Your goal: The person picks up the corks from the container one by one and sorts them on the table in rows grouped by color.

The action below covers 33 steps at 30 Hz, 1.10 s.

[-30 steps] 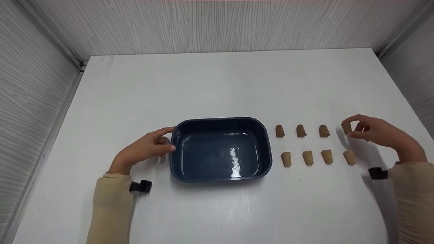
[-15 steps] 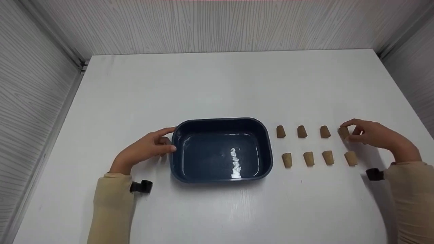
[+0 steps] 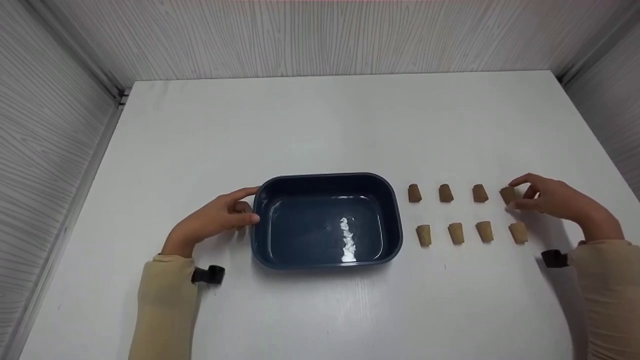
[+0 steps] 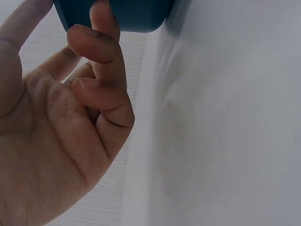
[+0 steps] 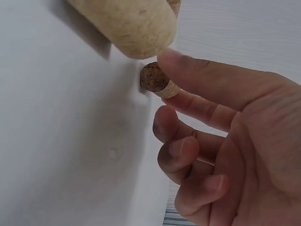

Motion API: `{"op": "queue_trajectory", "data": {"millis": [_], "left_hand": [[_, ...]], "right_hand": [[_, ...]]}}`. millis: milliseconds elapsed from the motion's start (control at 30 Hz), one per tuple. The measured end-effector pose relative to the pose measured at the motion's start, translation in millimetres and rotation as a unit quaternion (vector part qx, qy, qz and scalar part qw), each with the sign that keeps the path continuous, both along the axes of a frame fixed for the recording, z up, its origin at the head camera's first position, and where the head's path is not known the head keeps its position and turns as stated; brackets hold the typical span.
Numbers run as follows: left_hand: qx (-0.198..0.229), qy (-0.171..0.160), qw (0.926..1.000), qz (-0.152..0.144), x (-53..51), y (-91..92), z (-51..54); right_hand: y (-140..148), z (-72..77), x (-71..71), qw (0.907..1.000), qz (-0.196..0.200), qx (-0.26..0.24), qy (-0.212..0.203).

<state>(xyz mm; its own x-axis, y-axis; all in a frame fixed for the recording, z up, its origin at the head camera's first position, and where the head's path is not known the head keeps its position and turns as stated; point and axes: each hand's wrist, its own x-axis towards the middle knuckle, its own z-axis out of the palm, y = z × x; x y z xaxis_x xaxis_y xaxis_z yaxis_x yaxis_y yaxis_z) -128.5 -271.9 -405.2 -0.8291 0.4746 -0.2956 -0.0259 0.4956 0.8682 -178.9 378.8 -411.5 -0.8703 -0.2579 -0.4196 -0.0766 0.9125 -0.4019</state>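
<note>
In the head view, the left hand [image 3: 215,220] touches the near-left end of a dark blue rectangular tub [image 3: 325,265], thumb and index spread along its rim. Its other fingers curl loosely below, as the left wrist view shows against the tub's blue wall [image 4: 141,19]. To the right, the right hand [image 3: 560,200] pinches a tapered cork stopper [image 3: 508,194] between thumb and index at the end of the back row. That cork lies low, at the tabletop. In the right wrist view, the thumb partly covers a small cork [image 5: 153,77], while a larger-looking pale cork [image 5: 136,28] fills the top.
Two rows of cork stoppers stretch right of the tub: darker ones [image 3: 445,193] behind, paler ones [image 3: 456,233] in front. A white table [image 3: 310,130] carries everything, with grey wood-grain panels [image 3: 320,40] at the back and sides.
The right hand has lowered its cork from slightly above to the tabletop and shifted slightly, with the cork's tilt changing. The left hand and tub stay in place.
</note>
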Motion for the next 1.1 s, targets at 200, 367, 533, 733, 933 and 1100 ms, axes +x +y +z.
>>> {"op": "queue_trajectory", "data": {"millis": [200,367,533,733,933,1100], "left_hand": [[0.009,-0.004,0.9999,0.000,-1.1,-0.8,-1.1],[0.009,-0.006,0.9999,0.002,-2.4,-0.5,-0.2],[0.007,-0.007,0.9999,0.002,-2.6,-1.3,0.3],[0.008,-0.004,1.0000,0.001,-2.8,-0.3,-0.9],[0.002,-0.006,1.0000,0.002,-2.4,0.6,-0.1],[0.000,-0.004,1.0000,0.002,-2.5,-1.0,-0.9]], "right_hand": [[-1.6,-0.3,-1.1,0.9998,-0.018,0.009,0.009],[-2.7,1.2,-2.0,0.9997,-0.015,0.010,0.018],[-5.6,3.3,-2.1,0.9998,-0.006,0.003,0.017],[-6.2,3.2,0.0,0.9998,0.005,0.003,0.021],[-4.7,1.7,3.0,0.9993,0.019,0.014,0.029],[-4.1,1.6,2.5,0.9990,0.015,0.017,0.039]]}}
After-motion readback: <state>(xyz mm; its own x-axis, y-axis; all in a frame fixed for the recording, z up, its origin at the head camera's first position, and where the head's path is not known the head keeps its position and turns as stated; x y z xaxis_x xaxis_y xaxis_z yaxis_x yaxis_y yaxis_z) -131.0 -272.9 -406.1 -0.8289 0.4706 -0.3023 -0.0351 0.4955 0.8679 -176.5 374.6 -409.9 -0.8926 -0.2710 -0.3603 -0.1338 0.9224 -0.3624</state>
